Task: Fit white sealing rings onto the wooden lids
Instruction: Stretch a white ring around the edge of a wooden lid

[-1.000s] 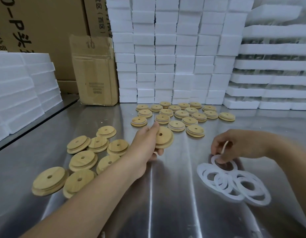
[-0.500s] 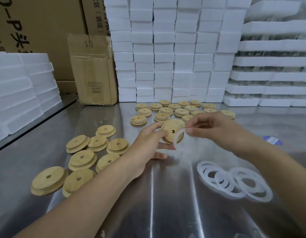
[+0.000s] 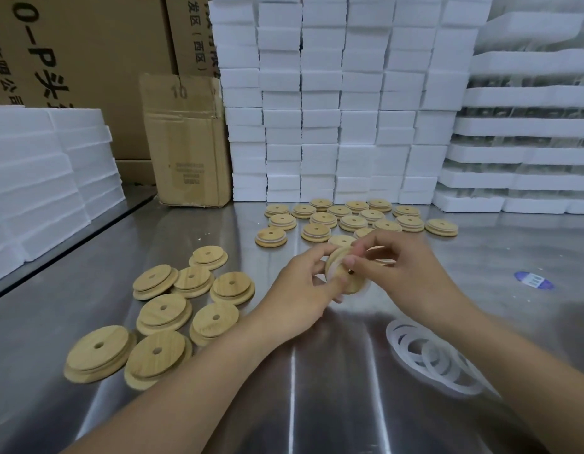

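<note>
On the steel table (image 3: 317, 404), the left hand (image 3: 297, 290) gripped a wooden lid (image 3: 349, 285). The right hand (image 3: 405, 273), having closed in from three o'clock, pinched the white ring (image 3: 332, 271) against it.

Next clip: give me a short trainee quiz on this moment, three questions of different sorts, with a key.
1. True or false: the left hand and the right hand grip the same wooden lid.
2. Fill in: the bare lids lie on the person's ___ side.
3. The loose white rings lie: A on the steel table, B in the left hand, C stacked on the bare lids.
Key: 1 true; 2 left; 3 A.
</note>
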A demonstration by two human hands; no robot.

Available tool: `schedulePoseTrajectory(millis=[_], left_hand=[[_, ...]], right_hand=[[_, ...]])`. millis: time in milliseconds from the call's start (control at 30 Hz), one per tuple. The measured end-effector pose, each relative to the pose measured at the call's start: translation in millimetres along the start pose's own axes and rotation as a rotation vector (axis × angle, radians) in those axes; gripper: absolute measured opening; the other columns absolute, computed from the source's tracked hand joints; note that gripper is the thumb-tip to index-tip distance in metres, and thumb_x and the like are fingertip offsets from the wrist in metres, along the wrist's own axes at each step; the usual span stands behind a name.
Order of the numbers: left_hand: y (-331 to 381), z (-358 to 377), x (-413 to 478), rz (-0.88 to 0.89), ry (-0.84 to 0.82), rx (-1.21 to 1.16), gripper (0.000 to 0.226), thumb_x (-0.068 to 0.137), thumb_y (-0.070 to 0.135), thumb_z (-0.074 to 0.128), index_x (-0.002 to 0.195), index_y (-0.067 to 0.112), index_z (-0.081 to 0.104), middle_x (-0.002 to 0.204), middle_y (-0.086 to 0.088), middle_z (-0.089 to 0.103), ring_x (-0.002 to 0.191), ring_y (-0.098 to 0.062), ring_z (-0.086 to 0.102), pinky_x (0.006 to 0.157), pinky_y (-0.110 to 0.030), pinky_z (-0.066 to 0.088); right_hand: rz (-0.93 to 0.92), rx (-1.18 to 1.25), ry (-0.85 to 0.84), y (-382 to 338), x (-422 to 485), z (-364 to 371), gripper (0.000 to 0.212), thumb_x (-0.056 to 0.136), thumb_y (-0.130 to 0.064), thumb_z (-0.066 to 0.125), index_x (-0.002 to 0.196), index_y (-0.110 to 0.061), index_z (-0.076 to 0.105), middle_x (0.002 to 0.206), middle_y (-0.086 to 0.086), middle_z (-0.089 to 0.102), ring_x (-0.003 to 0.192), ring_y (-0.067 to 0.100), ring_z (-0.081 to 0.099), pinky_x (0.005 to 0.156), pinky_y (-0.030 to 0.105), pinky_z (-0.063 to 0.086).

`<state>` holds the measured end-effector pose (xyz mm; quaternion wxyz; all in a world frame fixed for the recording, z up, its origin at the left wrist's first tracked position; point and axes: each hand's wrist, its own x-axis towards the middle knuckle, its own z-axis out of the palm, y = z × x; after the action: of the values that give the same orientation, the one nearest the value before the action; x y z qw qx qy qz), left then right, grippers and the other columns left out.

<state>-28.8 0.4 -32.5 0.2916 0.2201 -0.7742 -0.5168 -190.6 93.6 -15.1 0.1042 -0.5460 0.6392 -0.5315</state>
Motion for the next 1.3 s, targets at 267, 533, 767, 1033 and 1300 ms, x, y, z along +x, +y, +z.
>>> schedulePoseTrajectory(millis=[267, 533, 767, 1033, 1300], left_hand=[[-8.4, -3.0, 2.4, 0.081, 0.019, 0.143, 0.031, 0.113, 0.033, 0.047, 0.138, 0.040, 0.063, 0.116, 0.008, 0.075, 0.085, -0.010, 0.075, 0.057, -0.009, 0.046], [-17.9, -6.1, 3.6, 0.147, 0.046, 0.262, 0.030, 0.113, 0.035, 0.049, 0.139, 0.039, 0.064, 0.117, 0.009, 0.075, 0.091, -0.011, 0.074, 0.081, -0.031, 0.061], [-16.6, -8.0, -1.1, 0.168, 0.056, 0.403, 0.029, 0.113, 0.042, 0.046, 0.137, 0.049, 0.060, 0.116, 0.016, 0.074, 0.097, -0.010, 0.070, 0.095, -0.047, 0.057], [-15.0, -8.5, -1.4, 0.164, 0.067, 0.489, 0.031, 0.114, 0.040, 0.043, 0.140, 0.049, 0.057, 0.113, 0.011, 0.070, 0.104, -0.020, 0.060, 0.092, -0.050, 0.055], [-18.4, -9.1, 1.5, 0.149, 0.095, 0.395, 0.028, 0.113, 0.034, 0.045, 0.129, 0.049, 0.062, 0.105, 0.012, 0.073, 0.093, -0.010, 0.063, 0.086, -0.046, 0.058]], right_hand=[[-0.038, -0.019, 0.011, 4.3, -3.4, 3.9, 0.012, 0.091, -0.020, 0.081, 0.083, -0.023, 0.072, 0.092, -0.006, 0.076, 0.091, 0.016, 0.074, 0.088, 0.052, 0.058], [-0.064, -0.009, 0.001, 11.6, -3.2, 5.9, 0.010, 0.091, -0.020, 0.081, 0.085, -0.021, 0.073, 0.090, -0.008, 0.077, 0.089, 0.011, 0.076, 0.090, 0.045, 0.061], [-0.073, 0.011, -0.005, 13.8, -4.4, 6.3, 0.009, 0.093, -0.018, 0.079, 0.088, -0.017, 0.072, 0.089, -0.003, 0.077, 0.090, 0.017, 0.076, 0.092, 0.048, 0.060], [-0.047, 0.040, -0.018, 21.6, -3.0, 6.9, 0.010, 0.097, -0.018, 0.075, 0.089, -0.019, 0.070, 0.088, -0.001, 0.077, 0.090, 0.020, 0.075, 0.087, 0.042, 0.060], [-0.022, -0.001, -0.011, 27.5, 1.4, 5.0, 0.011, 0.098, -0.021, 0.074, 0.087, -0.021, 0.070, 0.083, -0.006, 0.074, 0.080, 0.010, 0.070, 0.073, 0.023, 0.051]])
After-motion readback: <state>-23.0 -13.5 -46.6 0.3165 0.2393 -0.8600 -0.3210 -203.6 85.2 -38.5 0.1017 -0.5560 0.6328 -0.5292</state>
